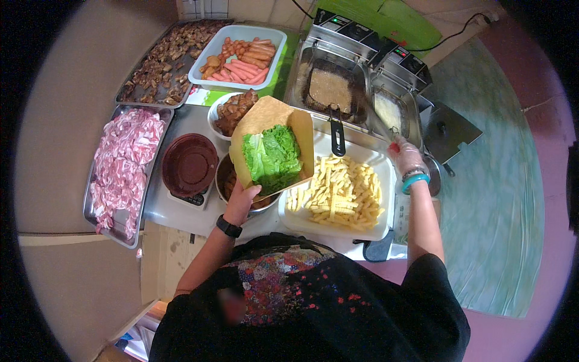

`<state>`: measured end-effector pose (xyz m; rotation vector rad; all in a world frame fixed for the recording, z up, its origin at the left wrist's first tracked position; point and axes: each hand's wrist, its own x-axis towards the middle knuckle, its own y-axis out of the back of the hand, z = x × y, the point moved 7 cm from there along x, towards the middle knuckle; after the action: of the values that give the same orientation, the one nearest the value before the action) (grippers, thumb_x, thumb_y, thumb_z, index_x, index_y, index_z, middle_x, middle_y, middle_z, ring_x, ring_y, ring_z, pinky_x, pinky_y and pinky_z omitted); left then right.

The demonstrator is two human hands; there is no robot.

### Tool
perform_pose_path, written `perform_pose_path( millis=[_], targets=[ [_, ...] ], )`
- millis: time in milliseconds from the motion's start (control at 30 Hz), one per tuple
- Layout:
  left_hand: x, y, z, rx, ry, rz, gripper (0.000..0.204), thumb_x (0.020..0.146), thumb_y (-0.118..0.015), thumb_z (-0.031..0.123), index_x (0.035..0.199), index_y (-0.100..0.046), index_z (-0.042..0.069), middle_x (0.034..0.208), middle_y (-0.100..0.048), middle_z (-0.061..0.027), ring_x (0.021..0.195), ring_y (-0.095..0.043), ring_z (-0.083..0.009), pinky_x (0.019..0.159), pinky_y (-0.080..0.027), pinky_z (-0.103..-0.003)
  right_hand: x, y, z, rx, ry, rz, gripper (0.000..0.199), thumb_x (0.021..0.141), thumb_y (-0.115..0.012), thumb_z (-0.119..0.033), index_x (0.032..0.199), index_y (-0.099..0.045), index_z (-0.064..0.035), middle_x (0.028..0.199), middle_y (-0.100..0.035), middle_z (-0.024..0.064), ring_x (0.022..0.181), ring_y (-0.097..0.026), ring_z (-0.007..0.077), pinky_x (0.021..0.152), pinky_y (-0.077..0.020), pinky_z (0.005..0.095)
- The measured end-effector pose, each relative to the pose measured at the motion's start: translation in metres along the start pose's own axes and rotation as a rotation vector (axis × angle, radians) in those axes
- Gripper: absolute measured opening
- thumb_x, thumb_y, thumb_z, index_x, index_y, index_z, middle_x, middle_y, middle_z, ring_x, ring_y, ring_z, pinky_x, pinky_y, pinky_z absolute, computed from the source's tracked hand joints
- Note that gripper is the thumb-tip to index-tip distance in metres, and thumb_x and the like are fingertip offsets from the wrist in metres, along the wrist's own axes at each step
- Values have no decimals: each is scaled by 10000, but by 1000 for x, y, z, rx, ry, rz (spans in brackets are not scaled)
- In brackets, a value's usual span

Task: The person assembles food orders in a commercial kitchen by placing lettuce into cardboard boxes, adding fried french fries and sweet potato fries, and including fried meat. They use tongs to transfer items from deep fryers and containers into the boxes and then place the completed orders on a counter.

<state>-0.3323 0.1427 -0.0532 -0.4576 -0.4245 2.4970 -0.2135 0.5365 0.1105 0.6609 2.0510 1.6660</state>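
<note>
Paper pouch (265, 111), brown and open-faced, is held above the bench (163, 208), between a white bowl (212, 119) of browned meat and a white tub (390, 196) of cut potatoes (335, 190), with green lettuce (271, 160) lying in it. The left hand (242, 200) is clamped on its near edge, thumb in front and fingers hidden behind, a hold that probably keeps the opening turned upward so the leaves do not slip out. Well apart from it, the plastic-gloved right hand (409, 157) is just beside the twin fryers (338, 45); whether it is closed on a basket handle or a tool cannot be told. The tub stands directly before the fryers, presumably to shorten the reach to the oil, while raw sliced meat (123, 163) lies at far left, perhaps being needed less close by.
</note>
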Motion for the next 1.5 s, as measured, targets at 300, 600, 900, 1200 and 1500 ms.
perform_pose_path(
  millis=[300,600,900,1200,1500],
  targets=[
    [-7,-7,9,-89,87,-55,488,747,-503,86,1216,-376,42,1088,-487,-28,969,-462,-138,823,-371,-259,-2,-4,-20,-108,25,-84,316,783,-568,-267,1024,-551,-63,906,-601,185,853,-574,340,741,-451,399],
    [-3,-2,-1,-54,136,-21,485,745,-504,79,1213,-382,42,1086,-485,-38,959,-464,-147,816,-377,-270,9,-25,15,-156,-78,-179,335,780,-574,-289,1030,-566,-66,932,-597,193,872,-576,325,770,-447,396],
    [-15,-13,25,-25,97,-7,504,752,-494,54,1237,-357,50,1125,-476,-53,1010,-473,-168,867,-381,-289,-1,-10,-7,-109,-22,-139,288,785,-564,-258,1003,-537,-71,900,-597,192,858,-573,336,745,-448,407],
    [-14,-14,22,-89,71,-27,503,752,-480,29,1237,-346,25,1146,-476,-66,1031,-472,-177,889,-376,-297,-11,-5,-4,-74,-51,-66,295,786,-570,-255,1017,-526,-77,908,-595,189,851,-574,341,718,-445,403],
    [-10,-6,12,-81,57,-6,489,784,-471,47,1244,-304,50,1100,-458,-98,984,-516,-252,792,-503,-385,-8,-8,-6,-197,-107,-147,386,797,-544,-315,1096,-506,-72,932,-593,189,874,-571,334,741,-446,406]
  ],
)
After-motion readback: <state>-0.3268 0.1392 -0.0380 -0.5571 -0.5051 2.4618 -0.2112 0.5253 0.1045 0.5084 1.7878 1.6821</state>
